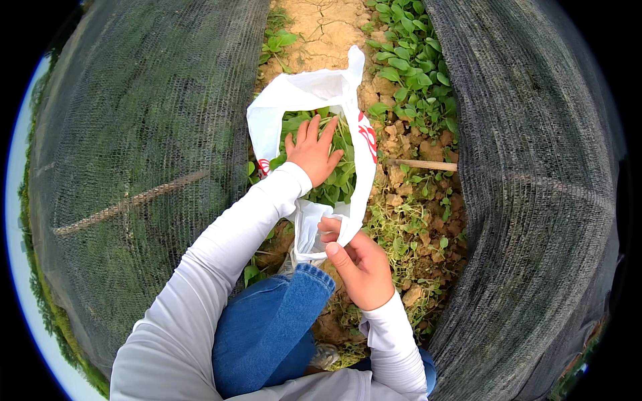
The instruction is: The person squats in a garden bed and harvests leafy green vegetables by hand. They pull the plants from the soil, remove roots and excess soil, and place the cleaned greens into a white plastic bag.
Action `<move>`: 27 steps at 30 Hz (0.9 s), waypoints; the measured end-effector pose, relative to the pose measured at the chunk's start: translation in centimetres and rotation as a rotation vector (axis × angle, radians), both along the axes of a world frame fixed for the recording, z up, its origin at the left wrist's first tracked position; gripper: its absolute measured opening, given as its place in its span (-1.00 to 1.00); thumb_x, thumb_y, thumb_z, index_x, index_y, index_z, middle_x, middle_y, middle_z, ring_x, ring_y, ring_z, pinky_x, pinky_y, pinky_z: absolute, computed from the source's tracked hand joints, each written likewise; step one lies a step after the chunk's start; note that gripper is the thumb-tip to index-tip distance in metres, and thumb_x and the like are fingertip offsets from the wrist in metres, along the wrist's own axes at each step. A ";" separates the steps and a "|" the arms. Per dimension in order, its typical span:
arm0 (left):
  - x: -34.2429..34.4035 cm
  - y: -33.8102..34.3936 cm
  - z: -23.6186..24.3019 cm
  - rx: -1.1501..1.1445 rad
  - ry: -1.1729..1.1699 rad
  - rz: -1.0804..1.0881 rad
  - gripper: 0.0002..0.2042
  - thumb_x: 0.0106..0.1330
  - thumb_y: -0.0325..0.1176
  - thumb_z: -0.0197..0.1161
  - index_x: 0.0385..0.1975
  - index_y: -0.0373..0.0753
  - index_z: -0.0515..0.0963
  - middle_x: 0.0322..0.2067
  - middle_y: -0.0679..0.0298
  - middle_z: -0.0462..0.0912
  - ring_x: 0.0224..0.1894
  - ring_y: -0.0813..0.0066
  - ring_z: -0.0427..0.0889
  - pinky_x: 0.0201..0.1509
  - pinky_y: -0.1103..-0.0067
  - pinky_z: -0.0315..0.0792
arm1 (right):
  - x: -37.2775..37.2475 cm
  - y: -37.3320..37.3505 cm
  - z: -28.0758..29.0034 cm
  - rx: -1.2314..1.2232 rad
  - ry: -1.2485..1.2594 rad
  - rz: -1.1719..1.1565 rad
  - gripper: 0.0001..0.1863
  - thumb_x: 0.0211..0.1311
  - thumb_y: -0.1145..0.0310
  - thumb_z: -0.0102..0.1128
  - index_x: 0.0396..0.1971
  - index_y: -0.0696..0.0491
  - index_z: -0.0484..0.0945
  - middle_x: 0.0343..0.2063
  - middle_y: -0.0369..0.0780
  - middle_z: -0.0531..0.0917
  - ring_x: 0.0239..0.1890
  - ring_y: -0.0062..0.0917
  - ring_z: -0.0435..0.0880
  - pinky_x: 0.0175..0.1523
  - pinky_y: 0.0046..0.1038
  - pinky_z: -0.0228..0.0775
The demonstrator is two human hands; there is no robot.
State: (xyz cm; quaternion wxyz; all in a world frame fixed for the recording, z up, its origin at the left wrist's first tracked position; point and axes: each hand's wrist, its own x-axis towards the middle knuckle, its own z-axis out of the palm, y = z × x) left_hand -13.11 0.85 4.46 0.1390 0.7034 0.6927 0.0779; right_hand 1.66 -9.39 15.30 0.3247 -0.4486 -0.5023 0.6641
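Observation:
A white plastic bag point(267, 120) with red print stands with its mouth wide open on the ground in front of my knees. Leafy greens point(342, 177) fill its inside. My left hand point(313, 152) lies over the greens within the bag's mouth, fingers spread and pointing away from me, palm down. At the near rim, my right hand point(361, 264) pinches the bag's edge between thumb and fingers. Part of the right fingers is hidden behind the plastic.
Dark shade netting point(154, 134) rises at left, with more netting point(535, 220) at right. Leafy plants point(411, 63) grow in cloddy soil point(401, 174) at the right. A wooden stick point(424, 165) juts from the right netting. Beyond the bag runs a cracked dirt path point(324, 40).

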 end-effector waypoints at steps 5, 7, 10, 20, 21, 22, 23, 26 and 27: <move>-3.6 -0.9 8.3 0.513 -0.339 -0.094 -0.80 0.05 -0.38 0.10 -0.35 -0.32 0.45 -0.29 0.13 0.45 -0.20 0.24 0.39 -0.12 0.51 0.24 | 7.6 -2.1 -2.9 0.006 -0.243 -0.016 -0.65 0.18 0.23 -0.21 -0.29 0.19 0.45 -0.60 -0.17 0.56 -0.40 -0.43 0.49 -0.16 -0.50 0.26; -3.5 -2.0 12.2 0.449 -0.552 -0.027 -0.83 0.18 -0.41 -0.03 -0.40 -0.37 0.46 -0.61 0.26 0.48 -0.46 0.49 0.43 -0.25 0.60 0.28 | 9.7 -3.7 -3.3 -0.117 -0.475 -0.132 -0.69 0.16 0.28 -0.18 -0.23 0.17 0.42 -0.69 -0.24 0.55 -0.44 -0.48 0.48 -0.25 -0.54 0.30; -1.4 -3.9 18.2 0.460 -1.208 -0.442 -0.81 0.21 -0.30 -0.08 -0.34 -0.25 0.42 -0.63 0.34 0.47 -0.52 0.55 0.45 -0.29 0.55 0.26 | 11.8 -5.7 -3.5 -0.097 -0.694 -0.207 -0.62 0.02 0.44 0.00 -0.09 0.13 0.29 -0.48 -0.21 0.57 -0.37 -0.51 0.52 -0.34 -0.57 0.33; 1.7 -3.3 20.3 0.400 -1.260 -1.001 -0.74 0.13 -0.07 -0.08 -0.33 -0.04 0.43 -0.45 0.38 0.50 -0.37 0.59 0.46 -0.18 0.56 0.17 | 11.6 -8.4 -4.5 -0.068 -0.668 -0.192 -0.60 -0.03 0.48 0.05 -0.10 0.15 0.29 -0.36 -0.14 0.53 -0.31 -0.46 0.52 -0.21 -0.50 0.32; 1.7 -3.0 20.1 0.417 -1.294 -0.990 -0.73 0.12 -0.06 -0.08 -0.32 -0.04 0.43 -0.45 0.38 0.50 -0.37 0.58 0.46 -0.18 0.56 0.17 | 11.5 -8.2 -4.6 -0.076 -0.672 -0.198 -0.60 -0.03 0.48 0.06 -0.11 0.14 0.30 -0.37 -0.14 0.53 -0.32 -0.45 0.52 -0.21 -0.50 0.32; 1.7 -3.3 19.9 0.435 -1.328 -0.972 -0.72 0.11 -0.05 -0.09 -0.32 -0.05 0.42 -0.44 0.37 0.50 -0.36 0.57 0.46 -0.18 0.56 0.17 | 11.8 -8.5 -4.7 -0.066 -0.679 -0.178 -0.61 -0.03 0.47 0.05 -0.11 0.14 0.30 -0.36 -0.13 0.53 -0.31 -0.45 0.52 -0.21 -0.50 0.33; 1.6 -3.3 19.7 0.453 -1.358 -0.955 -0.71 0.11 -0.04 -0.09 -0.31 -0.05 0.42 -0.44 0.36 0.49 -0.36 0.57 0.45 -0.18 0.55 0.17 | 11.8 -8.6 -4.8 -0.064 -0.686 -0.186 -0.61 -0.03 0.47 0.05 -0.11 0.13 0.30 -0.36 -0.13 0.53 -0.31 -0.45 0.52 -0.21 -0.50 0.33; 1.4 -3.5 19.4 0.487 -1.416 -0.902 -0.68 0.09 -0.01 -0.10 -0.30 -0.06 0.41 -0.42 0.34 0.49 -0.35 0.55 0.45 -0.17 0.54 0.18 | 12.1 -9.0 -5.1 -0.079 -0.677 -0.185 -0.60 -0.03 0.48 0.05 -0.11 0.13 0.29 -0.36 -0.14 0.53 -0.31 -0.45 0.52 -0.21 -0.51 0.32; 1.3 -3.7 19.3 0.498 -1.434 -0.885 -0.67 0.09 0.00 -0.10 -0.30 -0.07 0.41 -0.42 0.34 0.49 -0.34 0.54 0.45 -0.17 0.54 0.18 | 12.2 -9.1 -5.1 -0.092 -0.686 -0.187 -0.60 -0.03 0.48 0.05 -0.11 0.13 0.29 -0.35 -0.14 0.53 -0.31 -0.45 0.52 -0.21 -0.51 0.32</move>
